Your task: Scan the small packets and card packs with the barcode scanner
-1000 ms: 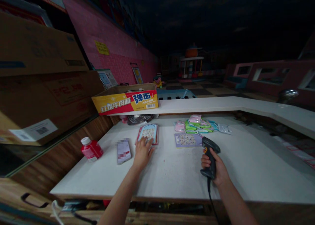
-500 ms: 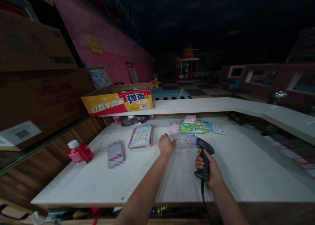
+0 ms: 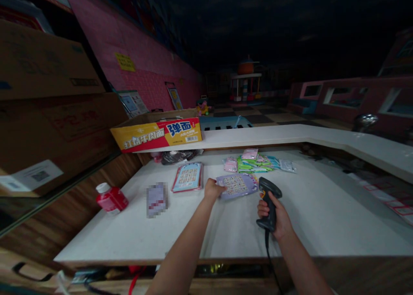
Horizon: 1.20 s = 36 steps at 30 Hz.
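My left hand (image 3: 214, 189) grips the left edge of a purple card (image 3: 237, 186) printed with a grid of small pictures, thumb on top. The card's right end lies close to the scanner head. In my right hand (image 3: 280, 217) is a black barcode scanner (image 3: 269, 204), held upright by its handle, with its cable running down off the counter's front edge. To the left of my left hand lies a stack of light-blue cards (image 3: 187, 177) in clear wrapping. Behind the purple card sits a pile of green and pink packets (image 3: 254, 162).
On the left of the white counter (image 3: 129, 239) stand a red bottle (image 3: 112, 198) and a blurred-out item (image 3: 156, 200). A noodle carton (image 3: 158, 131) rests on the raised ledge (image 3: 258, 135). Cardboard boxes (image 3: 58, 131) are stacked at far left.
My left hand has drawn the purple card slightly left and turned it at an angle. My right hand still holds the scanner. The view has shifted a little.
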{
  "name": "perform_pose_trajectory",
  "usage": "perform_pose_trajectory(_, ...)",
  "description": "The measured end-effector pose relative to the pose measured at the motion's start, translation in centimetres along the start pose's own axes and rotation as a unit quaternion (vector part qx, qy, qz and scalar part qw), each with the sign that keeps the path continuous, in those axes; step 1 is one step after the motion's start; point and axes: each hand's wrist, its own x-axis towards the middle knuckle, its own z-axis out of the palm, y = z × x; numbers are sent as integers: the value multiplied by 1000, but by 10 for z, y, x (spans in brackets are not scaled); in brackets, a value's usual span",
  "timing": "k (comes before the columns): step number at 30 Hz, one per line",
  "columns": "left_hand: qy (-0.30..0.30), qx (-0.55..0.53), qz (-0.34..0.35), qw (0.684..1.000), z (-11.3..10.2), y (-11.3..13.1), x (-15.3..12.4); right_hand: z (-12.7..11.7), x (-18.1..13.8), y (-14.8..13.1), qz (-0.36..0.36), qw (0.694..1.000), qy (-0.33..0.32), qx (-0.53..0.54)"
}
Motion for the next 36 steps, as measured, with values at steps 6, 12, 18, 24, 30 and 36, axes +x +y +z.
perform_pose_trajectory(6,-93,-185,-46,977,-26,-6,-14,-3,-7,1,-19,999,-16,-38)
perform_pose_trajectory(12,-81,-393,79,913,-47,-32,-38,9,-15,14,-46,982,-4,-181)
perform_pose_trajectory(18,12,-402,147,904,-39,-56,-37,31,-36,48,-40,914,13,-403)
perform_pose_trajectory(24,19,-390,161,906,-37,-57,-35,44,-56,70,-32,873,43,-485)
perform_pose_trajectory(30,45,-352,148,923,-35,-57,-34,50,-60,74,-40,855,69,-512)
perform_pose_trajectory(36,20,-379,148,913,-35,-56,-36,54,-60,72,-46,865,68,-495)
